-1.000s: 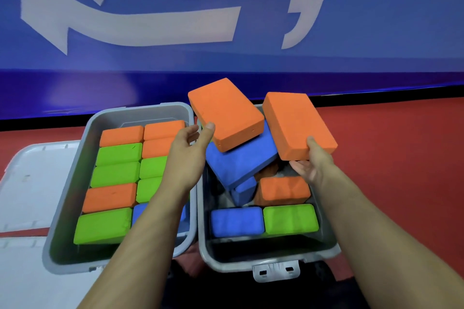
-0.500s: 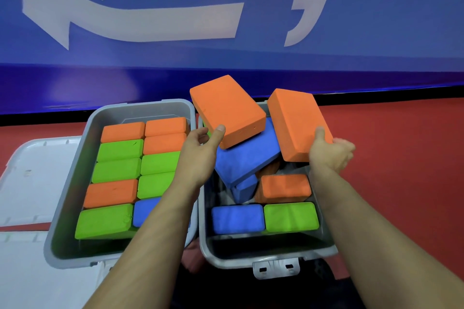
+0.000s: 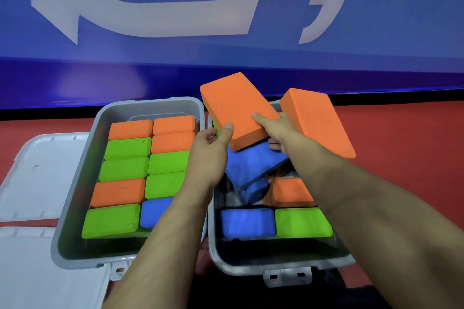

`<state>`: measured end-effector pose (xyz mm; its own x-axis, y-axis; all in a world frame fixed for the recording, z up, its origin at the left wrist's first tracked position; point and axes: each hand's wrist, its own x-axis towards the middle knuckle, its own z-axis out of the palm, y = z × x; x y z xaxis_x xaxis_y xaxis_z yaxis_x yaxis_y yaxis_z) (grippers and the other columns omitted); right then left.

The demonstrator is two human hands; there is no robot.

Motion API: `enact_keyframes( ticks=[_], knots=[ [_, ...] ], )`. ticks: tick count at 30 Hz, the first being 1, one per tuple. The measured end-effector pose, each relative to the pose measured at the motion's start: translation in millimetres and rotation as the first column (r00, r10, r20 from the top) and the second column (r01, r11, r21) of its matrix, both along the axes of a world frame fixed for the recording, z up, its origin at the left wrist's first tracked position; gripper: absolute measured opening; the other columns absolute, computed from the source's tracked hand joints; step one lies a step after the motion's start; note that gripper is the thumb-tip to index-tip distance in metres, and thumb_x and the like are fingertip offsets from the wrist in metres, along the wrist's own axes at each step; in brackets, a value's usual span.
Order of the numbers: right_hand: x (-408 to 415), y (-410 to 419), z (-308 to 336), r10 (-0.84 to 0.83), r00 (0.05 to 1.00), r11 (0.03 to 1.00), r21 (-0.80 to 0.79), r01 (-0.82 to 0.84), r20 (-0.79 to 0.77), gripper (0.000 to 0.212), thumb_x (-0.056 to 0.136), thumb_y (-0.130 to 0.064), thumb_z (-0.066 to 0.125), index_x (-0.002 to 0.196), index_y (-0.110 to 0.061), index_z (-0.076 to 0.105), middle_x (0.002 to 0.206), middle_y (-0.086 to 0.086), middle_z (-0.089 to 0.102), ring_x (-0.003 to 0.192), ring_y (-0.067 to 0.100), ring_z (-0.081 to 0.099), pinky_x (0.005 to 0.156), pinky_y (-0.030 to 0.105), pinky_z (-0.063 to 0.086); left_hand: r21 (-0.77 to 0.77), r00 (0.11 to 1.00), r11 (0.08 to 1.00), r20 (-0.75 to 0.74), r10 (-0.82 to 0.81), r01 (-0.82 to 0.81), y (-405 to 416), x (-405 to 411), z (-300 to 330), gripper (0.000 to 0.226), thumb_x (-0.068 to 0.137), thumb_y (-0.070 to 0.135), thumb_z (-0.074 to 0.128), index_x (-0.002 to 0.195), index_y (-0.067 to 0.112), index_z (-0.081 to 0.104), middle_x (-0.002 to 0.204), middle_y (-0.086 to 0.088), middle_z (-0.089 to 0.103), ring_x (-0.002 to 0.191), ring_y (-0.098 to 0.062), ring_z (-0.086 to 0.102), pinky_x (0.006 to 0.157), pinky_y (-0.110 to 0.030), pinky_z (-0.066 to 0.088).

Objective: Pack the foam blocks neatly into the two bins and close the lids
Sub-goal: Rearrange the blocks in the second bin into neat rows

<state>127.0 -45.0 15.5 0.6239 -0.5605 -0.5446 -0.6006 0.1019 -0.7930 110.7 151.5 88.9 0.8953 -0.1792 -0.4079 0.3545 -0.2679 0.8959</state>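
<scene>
Orange block (image 3: 236, 108) atop tilted blue block (image 3: 251, 163)

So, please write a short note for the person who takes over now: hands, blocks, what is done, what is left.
Left hand: thumb on the near corner of the raised orange block, fingers under it.
Right hand: grips the same block from its right side.
Second orange block leans tilted at the right bin's far right.
Left bin: blocks packed in neat rows.
Right bin: only the front blue block and green block sit neatly; a tilted blue block and others are piled loosely.
Left: tidy the right bin, close both lids.
</scene>
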Motion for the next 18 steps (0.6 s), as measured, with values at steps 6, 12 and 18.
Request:
enact_keyframes(
  ticks=[6,12,18],
  knots=[
    [-8.6,18.5,-13.3,-0.113,0.985,0.98,0.18,0.088,0.133,0.053,0.077,-0.047,0.082,0.114,-0.018,0.058,0.108,-0.005,0.067,0.101,0.014,0.066,0.092,0.039,0.057,0.003,0.999,1.0,-0.014,0.03,-0.03,4.9,1.4,1.3,0.056,0.095,0.051,0.063,0.136,0.013,0.057,0.131,-0.008,0.064,0.112,-0.019,0.061,0.108,-0.047,0.047],
    [-14.4,97.5,-40.9,-0.138,0.977,0.918,0.391,0.065,0.161,0.077,0.063,-0.041,0.088,0.122,-0.008,0.051,0.105,0.009,0.075,0.089,0.024,0.074,0.081,0.042,0.062,-0.01,0.997,0.997,-0.01,0.079,-0.079,11.2,2.1,5.1,0.08,0.073,0.064,0.063,0.134,0.012,0.058,0.13,-0.015,0.066,0.12,-0.032,0.064,0.102,-0.049,0.052],
    [-15.4,150.3,-49.5,-0.116,0.991,0.867,0.494,0.068,0.068,0.066,0.073,-0.027,0.068,0.133,-0.006,0.05,0.128,0.015,0.062,0.109,0.032,0.065,0.092,0.042,0.057,0.011,0.994,0.994,-0.005,0.108,-0.108,19.3,7.1,5.3,0.082,0.071,0.066,0.063,0.134,0.015,0.058,0.134,-0.018,0.063,0.124,-0.034,0.061,0.105,-0.054,0.049]
  ],
)
